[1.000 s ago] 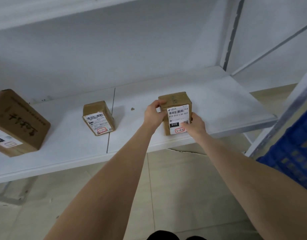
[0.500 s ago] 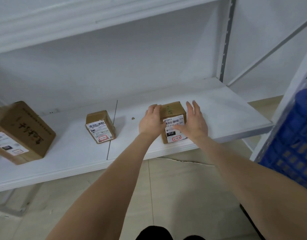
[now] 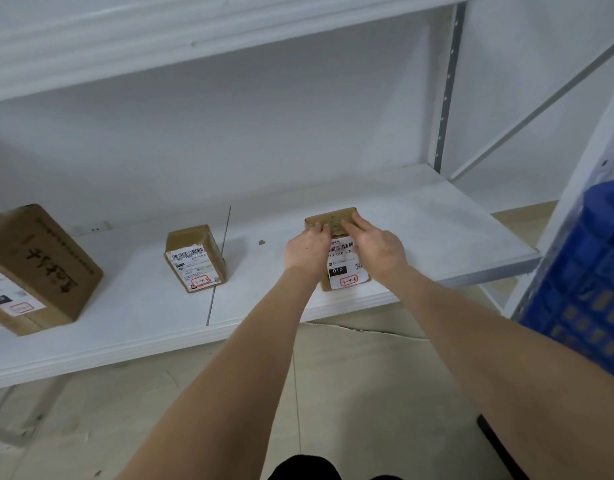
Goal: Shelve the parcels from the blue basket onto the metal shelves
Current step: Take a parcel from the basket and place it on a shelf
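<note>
1. The big box [image 3: 38, 268] stands at the shelf's [image 3: 437, 220] far left, at nine o'clock of the parcel and well apart from it.
2. A small box [image 3: 194, 258] sits nearer, also at nine o'clock, just beside the shelf's seam, label facing out.
3. The left hand [image 3: 307, 251] lies on the parcel's top at its left front corner. Its fingers are relaxed and laid over the edge, closing round nothing.
4. The parcel [image 3: 345, 271] stands upright on the shelf's right half, near the front edge. Its label faces out and its base looks flat on the board.
5. The right hand [image 3: 378, 247] lies across the top from the three o'clock side. Its fingers are straight and flat, touching rather than gripping.
6. Handling, as a judgement: the parcel is a small taped carton, stiff-walled and probably light. The tape and the glossy label could be slippery. The sure hold is on the two plain side faces, one palm at nine o'clock and one at three, not on the label. I cannot tell whether the contents are fragile.
7. The basket [image 3: 586, 289] hangs at four o'clock, beyond the shelf post. What it holds is hidden.
</note>
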Tool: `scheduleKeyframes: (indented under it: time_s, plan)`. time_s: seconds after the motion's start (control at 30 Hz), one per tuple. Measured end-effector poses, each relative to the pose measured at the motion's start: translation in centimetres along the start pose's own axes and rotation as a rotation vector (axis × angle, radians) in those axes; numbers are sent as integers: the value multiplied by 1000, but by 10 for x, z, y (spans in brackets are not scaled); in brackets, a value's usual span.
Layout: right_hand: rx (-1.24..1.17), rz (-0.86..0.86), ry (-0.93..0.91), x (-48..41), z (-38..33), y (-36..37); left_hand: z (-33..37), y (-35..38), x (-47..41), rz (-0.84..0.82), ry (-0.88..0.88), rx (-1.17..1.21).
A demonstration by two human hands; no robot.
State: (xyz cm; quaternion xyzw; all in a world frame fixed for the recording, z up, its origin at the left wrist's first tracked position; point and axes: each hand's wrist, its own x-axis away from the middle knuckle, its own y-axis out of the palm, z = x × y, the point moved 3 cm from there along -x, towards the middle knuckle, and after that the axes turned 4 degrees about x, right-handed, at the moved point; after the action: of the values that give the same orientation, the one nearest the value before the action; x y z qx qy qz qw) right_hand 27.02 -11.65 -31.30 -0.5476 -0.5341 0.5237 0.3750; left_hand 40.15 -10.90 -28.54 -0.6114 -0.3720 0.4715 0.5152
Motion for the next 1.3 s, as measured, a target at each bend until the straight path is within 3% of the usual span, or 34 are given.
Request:
scheduleKeyframes:
  time_s: [0.73,1.3]
  plan:
    - [-45,42,43,-58,-16,11,-34,22,-60,2,-33,-2]
    - [-74,28,108,-56,-18,2,-40,9,-59,-19,-60,72]
